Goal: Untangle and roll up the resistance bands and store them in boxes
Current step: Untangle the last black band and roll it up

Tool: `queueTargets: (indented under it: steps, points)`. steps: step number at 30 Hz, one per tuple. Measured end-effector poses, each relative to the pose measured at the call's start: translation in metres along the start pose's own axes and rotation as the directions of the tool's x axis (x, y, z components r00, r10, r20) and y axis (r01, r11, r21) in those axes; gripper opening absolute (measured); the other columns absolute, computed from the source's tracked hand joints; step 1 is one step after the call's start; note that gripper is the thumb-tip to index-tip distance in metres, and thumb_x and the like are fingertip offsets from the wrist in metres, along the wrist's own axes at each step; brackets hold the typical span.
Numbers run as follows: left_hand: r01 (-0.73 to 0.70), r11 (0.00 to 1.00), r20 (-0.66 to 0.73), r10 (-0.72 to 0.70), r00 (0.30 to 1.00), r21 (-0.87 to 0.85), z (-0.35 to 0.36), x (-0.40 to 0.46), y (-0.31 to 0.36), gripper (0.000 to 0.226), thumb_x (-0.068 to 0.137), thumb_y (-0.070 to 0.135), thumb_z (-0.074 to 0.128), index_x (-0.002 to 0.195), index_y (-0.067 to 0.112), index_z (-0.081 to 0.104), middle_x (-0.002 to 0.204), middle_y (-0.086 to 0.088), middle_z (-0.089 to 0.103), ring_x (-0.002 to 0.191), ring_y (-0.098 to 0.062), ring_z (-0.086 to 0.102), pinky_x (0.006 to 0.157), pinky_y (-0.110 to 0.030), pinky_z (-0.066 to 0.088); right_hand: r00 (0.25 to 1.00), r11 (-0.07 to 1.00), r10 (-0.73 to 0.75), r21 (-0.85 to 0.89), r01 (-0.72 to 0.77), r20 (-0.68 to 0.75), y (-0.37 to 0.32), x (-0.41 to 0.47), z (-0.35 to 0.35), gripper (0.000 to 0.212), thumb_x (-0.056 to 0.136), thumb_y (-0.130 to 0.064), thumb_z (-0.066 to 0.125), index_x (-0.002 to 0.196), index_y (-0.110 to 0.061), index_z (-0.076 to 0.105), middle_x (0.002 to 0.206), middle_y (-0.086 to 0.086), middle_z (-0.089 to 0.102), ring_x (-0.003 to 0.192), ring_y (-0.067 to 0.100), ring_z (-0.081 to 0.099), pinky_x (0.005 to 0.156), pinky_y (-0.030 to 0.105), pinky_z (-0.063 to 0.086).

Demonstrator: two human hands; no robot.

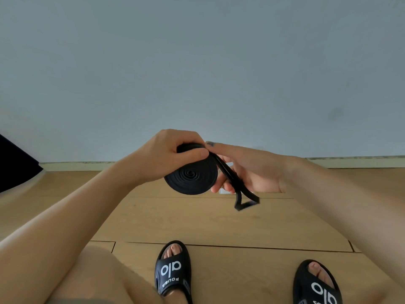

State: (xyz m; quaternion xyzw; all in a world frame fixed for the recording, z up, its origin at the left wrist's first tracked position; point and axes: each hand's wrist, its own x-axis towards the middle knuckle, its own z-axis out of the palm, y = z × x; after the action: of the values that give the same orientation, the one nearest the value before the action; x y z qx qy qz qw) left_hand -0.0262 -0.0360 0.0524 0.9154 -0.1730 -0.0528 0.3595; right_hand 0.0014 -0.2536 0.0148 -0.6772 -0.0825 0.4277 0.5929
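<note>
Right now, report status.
Left hand grips coiled black rubber resistance band. Right hand feeds loose tail. No box visible.

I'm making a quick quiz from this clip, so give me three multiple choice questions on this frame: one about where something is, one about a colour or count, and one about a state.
1. Where is the rolled part of the black resistance band?
A. Lying on the wood floor
B. Held up in the left hand
C. Packed in a box

2. How many black sandals show at the bottom of the view?
A. One
B. Two
C. Three

3. How far along is the rolling?
A. Band fully rolled
B. Band not yet started
C. Mostly coiled, with a short loose tail left

Answers:
1 B: the left hand grips the coil in the air above the wood floor, thumb across its top.
2 B: a left sandal and a right sandal are visible.
3 C: a spiral shows on the coil's face, and a loose tail runs through the right hand and hangs below it.
</note>
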Motion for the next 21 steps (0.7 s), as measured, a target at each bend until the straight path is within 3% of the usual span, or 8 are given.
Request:
queueTargets:
  steps: [4,7,10,13,16,18,21]
  points:
    - [0.054,0.995,-0.122,-0.064,0.99,-0.087,-0.005,0.0,-0.006,0.015,0.102,0.028,0.06,0.094,0.027,0.073,0.086,0.015,0.072,0.08,0.002,0.065,0.068,-0.008,0.046,0.993,0.997,-0.057,0.044,0.062,-0.101,-0.004,0.001,-0.003,0.048,0.103,-0.052,0.054,0.11,-0.005,0.063,0.082,0.011,0.057,0.064,0.016,0.047,0.067,0.029,0.043]
    - [0.104,0.982,-0.185,-0.133,0.974,-0.159,-0.003,0.001,-0.01,0.016,0.102,0.031,0.059,0.092,0.032,0.072,0.084,0.016,0.071,0.078,0.002,0.064,0.067,-0.01,0.046,0.973,0.987,-0.15,0.027,0.157,-0.175,-0.008,-0.001,-0.002,0.031,0.106,-0.037,0.055,0.095,-0.008,0.06,0.069,0.002,0.046,0.066,0.018,0.045,0.068,0.029,0.041]
    - [0.126,0.97,-0.205,-0.17,0.964,-0.209,-0.001,0.002,-0.009,0.017,0.103,0.032,0.058,0.091,0.032,0.071,0.082,0.015,0.071,0.077,-0.001,0.065,0.069,-0.016,0.047,0.963,0.984,-0.177,-0.03,0.174,-0.205,-0.009,-0.001,-0.002,0.035,0.104,-0.039,0.057,0.081,-0.014,0.052,0.066,0.001,0.044,0.074,0.024,0.053,0.075,0.033,0.047]
    - [0.133,0.962,-0.221,-0.187,0.957,-0.239,0.001,0.004,-0.007,0.018,0.103,0.032,0.058,0.091,0.031,0.071,0.081,0.015,0.071,0.077,-0.001,0.064,0.07,-0.02,0.048,0.958,0.977,-0.214,-0.026,0.213,-0.193,-0.009,0.0,-0.002,0.042,0.105,-0.041,0.056,0.074,-0.016,0.045,0.063,0.0,0.039,0.059,0.023,0.047,0.075,0.037,0.055]
    - [0.13,0.948,-0.244,-0.204,0.948,-0.289,0.002,0.007,-0.005,0.021,0.104,0.032,0.056,0.088,0.031,0.071,0.08,0.016,0.069,0.076,-0.001,0.063,0.068,-0.019,0.047,0.962,0.976,-0.211,0.01,0.216,-0.171,-0.009,0.001,0.003,0.042,0.107,-0.047,0.049,0.081,-0.013,0.047,0.068,0.004,0.049,0.049,0.016,0.028,0.055,0.03,0.047]
    - [0.114,0.943,-0.263,-0.202,0.943,-0.314,0.003,0.008,-0.005,0.022,0.104,0.031,0.055,0.087,0.031,0.07,0.079,0.017,0.068,0.075,-0.001,0.063,0.068,-0.019,0.046,0.982,0.983,-0.139,0.1,0.153,-0.129,-0.008,0.001,0.006,0.048,0.104,-0.057,0.047,0.102,-0.01,0.057,0.093,0.012,0.071,0.048,0.013,0.023,0.052,0.027,0.041]
    - [0.097,0.938,-0.272,-0.195,0.942,-0.334,0.006,0.008,-0.005,0.022,0.105,0.03,0.054,0.088,0.029,0.069,0.08,0.016,0.068,0.076,-0.001,0.062,0.066,-0.017,0.046,0.995,0.975,-0.093,0.207,0.086,0.025,-0.01,0.0,0.006,0.053,0.104,-0.061,0.043,0.125,-0.016,0.059,0.126,0.018,0.072,0.047,0.011,0.021,0.052,0.025,0.038]
